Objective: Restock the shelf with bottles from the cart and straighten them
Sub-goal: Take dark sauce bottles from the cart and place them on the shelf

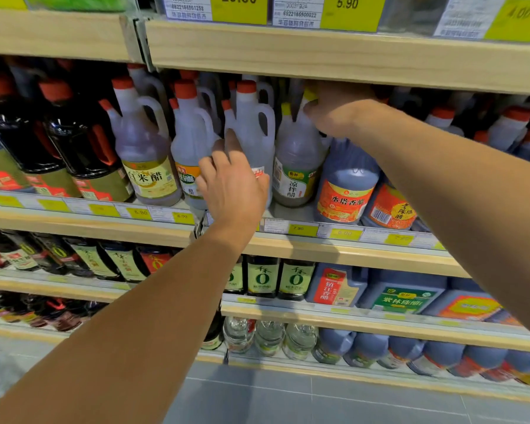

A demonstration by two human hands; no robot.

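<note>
Both of my arms reach to the second shelf [343, 249]. My left hand [231, 182] lies flat against the front of a clear red-capped vinegar jug [254, 130], fingers spread, covering most of its label. My right hand [340, 113] is closed around the neck and handle of a yellow-capped jug with a green label [296, 171], right beside the clear one. Two more pale red-capped jugs, one with a yellow label [144, 148] and one with an orange label [190, 142], stand to the left. No cart is in view.
Dark soy bottles [58, 133] fill the shelf's left end and a blue-grey jug with an orange label [346, 185] stands to the right. The shelf board above [318, 53] hangs low over the caps. Lower shelves hold more bottles and jugs. Grey floor tiles [288, 399] lie below.
</note>
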